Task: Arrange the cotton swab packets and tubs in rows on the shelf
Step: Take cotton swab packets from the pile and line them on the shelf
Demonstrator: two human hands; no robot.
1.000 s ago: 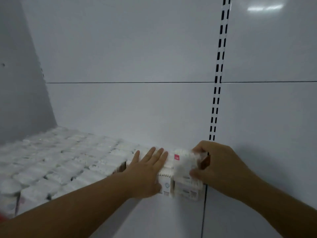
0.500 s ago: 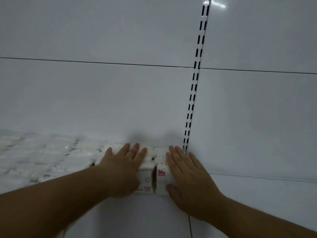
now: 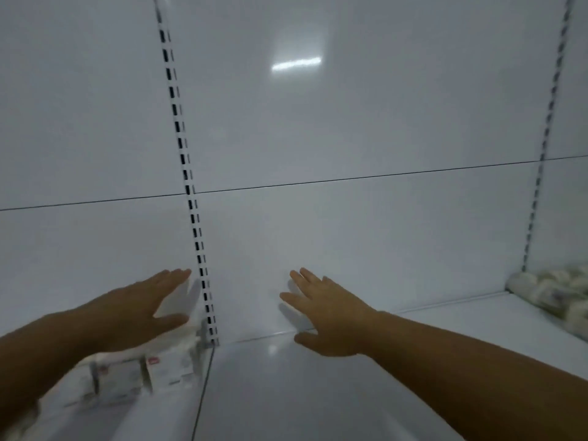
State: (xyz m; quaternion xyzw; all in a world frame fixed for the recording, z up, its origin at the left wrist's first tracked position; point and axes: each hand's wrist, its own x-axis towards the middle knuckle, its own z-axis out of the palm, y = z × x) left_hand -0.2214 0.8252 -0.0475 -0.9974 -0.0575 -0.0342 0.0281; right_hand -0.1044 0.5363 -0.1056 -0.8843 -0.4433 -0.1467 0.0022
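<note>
Head view, looking down into a white shelf bay. Landmark: the slotted upright (image 3: pixel 188 189), which runs down the back panel (image 3: pixel 350 122) to the shelf (image 3: pixel 286 396).

Left hand (image 3: pixel 136 308): just left of the upright, palm down, forearm entering from the lower left corner. Fingers straight and pressed together, their tips close to the upright's slots. Thumb spread away from the palm, pointing toward the upright. Nothing held. The hand sits over the cotton swab packets (image 3: pixel 152 374); motion blur hides whether the palm touches their tops.

Cotton swab packets: on the shelf left of the upright, the nearest one right against its foot. Printed front faces toward the camera, each with a small red mark near the top edge. The row runs away from the upright toward the lower left corner, where it smears into blur.

Right hand (image 3: pixel 327 316): right of the upright and well apart from it, palm down over bare shelf near the back panel. Fingers straight, slightly fanned, pointing up and left toward the panel. Thumb out to the side nearest the upright. Nothing held. Forearm enters from the lower right corner. Cannot tell whether the fingertips touch the panel or the shelf.

Far right of the upright, beside a second slotted strip (image 3: pixel 541 186), a blurred pile of soft white bags (image 3: pixel 556 297) lies on the shelf; contents unreadable.
</note>
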